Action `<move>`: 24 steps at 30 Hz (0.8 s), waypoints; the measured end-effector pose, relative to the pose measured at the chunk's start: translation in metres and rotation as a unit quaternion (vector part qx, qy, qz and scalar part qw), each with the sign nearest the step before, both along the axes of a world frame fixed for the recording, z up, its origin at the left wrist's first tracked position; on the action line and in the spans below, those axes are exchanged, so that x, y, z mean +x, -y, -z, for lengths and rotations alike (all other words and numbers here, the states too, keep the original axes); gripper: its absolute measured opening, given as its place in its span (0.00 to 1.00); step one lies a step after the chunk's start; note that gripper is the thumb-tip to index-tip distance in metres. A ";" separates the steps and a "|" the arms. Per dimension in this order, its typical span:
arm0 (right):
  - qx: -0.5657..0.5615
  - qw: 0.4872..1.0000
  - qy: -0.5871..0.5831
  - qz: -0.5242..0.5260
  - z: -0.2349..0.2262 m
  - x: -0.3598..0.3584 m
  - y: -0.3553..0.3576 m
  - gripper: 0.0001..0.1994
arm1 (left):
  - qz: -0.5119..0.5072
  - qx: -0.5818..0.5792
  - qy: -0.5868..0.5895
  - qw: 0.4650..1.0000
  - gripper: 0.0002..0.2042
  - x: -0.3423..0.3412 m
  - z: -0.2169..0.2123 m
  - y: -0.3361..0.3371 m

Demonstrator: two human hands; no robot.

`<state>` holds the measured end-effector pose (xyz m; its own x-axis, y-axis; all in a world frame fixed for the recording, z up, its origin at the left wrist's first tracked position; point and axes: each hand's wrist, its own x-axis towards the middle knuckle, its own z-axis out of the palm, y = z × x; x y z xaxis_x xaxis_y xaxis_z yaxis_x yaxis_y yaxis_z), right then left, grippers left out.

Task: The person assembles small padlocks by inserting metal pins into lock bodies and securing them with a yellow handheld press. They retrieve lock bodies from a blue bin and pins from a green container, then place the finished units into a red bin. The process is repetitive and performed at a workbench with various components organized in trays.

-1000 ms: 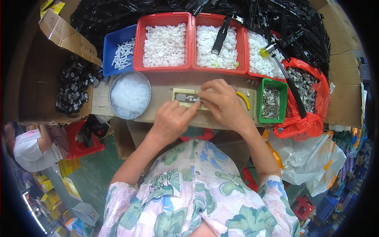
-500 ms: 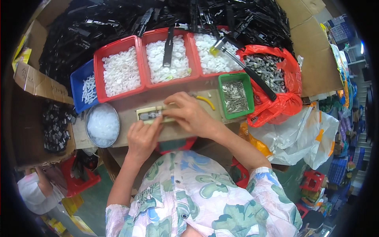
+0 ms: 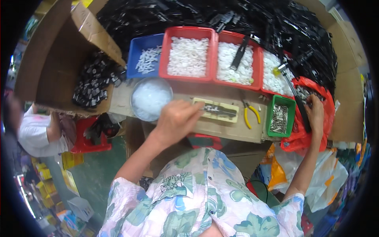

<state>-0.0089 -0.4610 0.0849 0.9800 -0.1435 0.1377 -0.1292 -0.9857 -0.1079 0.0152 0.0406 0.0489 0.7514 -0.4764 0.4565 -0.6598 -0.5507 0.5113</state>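
Note:
My left hand (image 3: 177,121) is closed, its fingertips pressed together at the left end of a cream fixture block (image 3: 216,119); anything between them is hidden. In the block's slot sits a dark strip (image 3: 226,112) with small white pieces on its left part. At the right, my right hand (image 3: 315,115) dips with bent fingers into a red plastic bag (image 3: 327,132) of small grey parts; what the fingertips hold does not show. A hammer (image 3: 302,103) with a black handle lies beside that hand, across the bag's edge. Yellow-handled pliers (image 3: 248,114) lie right of the block.
A round metal bowl (image 3: 135,106) of clear-white pieces stands left. Behind are a blue bin (image 3: 135,46) and red bins (image 3: 164,59) of white parts. A green tray (image 3: 271,118) holds metal pins. Black parts (image 3: 158,14) heap at the back. A person (image 3: 37,128) is at far left.
My right hand has left the fixture block and gone right into the red bag. My left hand stays by the block's left end. The view has shifted left, and the pliers now show fully.

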 end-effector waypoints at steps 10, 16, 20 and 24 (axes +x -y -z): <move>0.064 0.996 0.061 0.027 -0.016 0.004 -0.004 0.13 | -0.194 0.057 -0.013 0.979 0.07 0.112 -0.001 -0.103; 0.111 0.988 0.103 -0.007 -0.031 -0.008 -0.020 0.13 | -0.176 0.191 0.005 0.966 0.12 0.158 0.024 -0.116; 0.115 0.988 0.103 -0.014 -0.029 -0.016 -0.019 0.13 | -0.168 0.240 0.019 0.956 0.13 0.169 0.030 -0.119; 0.126 0.988 0.088 -0.009 -0.029 -0.020 -0.021 0.14 | -0.145 0.229 0.005 0.962 0.14 0.168 0.025 -0.117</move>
<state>-0.0290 -0.4403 0.1135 0.9468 -0.1770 0.2688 -0.0684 -0.9267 -0.3694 0.1837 0.1578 0.0243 0.8799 -0.3998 0.2569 -0.4475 -0.8790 0.1647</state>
